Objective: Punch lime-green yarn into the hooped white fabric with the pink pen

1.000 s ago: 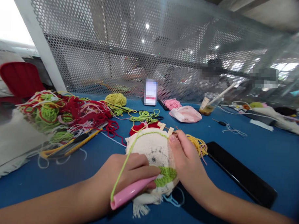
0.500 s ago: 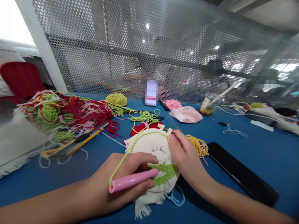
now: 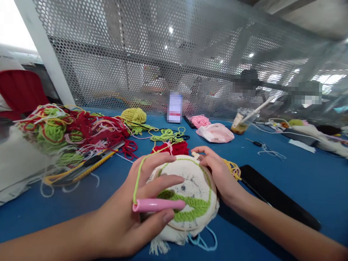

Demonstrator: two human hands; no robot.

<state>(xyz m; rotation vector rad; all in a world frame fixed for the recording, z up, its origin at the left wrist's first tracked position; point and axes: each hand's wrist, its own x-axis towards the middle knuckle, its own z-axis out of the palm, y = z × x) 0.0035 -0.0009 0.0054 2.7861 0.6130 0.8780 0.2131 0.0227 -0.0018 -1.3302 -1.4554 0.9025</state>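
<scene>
My left hand (image 3: pixel 122 205) holds a pink punch needle (image 3: pixel 158 205) between the thumb and the fingers. The index and middle fingers reach out over the cloth. Light green yarn (image 3: pixel 137 178) comes from the needle's rear end and loops up over the hand. The embroidery hoop (image 3: pixel 193 229) carries cream cloth (image 3: pixel 199 181) with dark drawn marks, a band of green looped stitches (image 3: pixel 198 212) and a thin green line along the upper rim. My right hand (image 3: pixel 219 176) grips the hoop's upper right edge by its wooden clamp. The needle's tip is hidden against the green stitches.
Tangled yarn (image 3: pixel 85 127) is heaped at the left beside a yellow cutter (image 3: pixel 95 167). Red yarn (image 3: pixel 173 147) lies just behind the hoop. A black case (image 3: pixel 278 197) lies at the right. Farther back stand a phone (image 3: pixel 174 107) and a plastic cup (image 3: pixel 242 123).
The hoop has turned and shifted slightly, showing more of its face. My left fingers have spread and lifted, with the needle lying more level. My right hand has moved slightly along the rim.
</scene>
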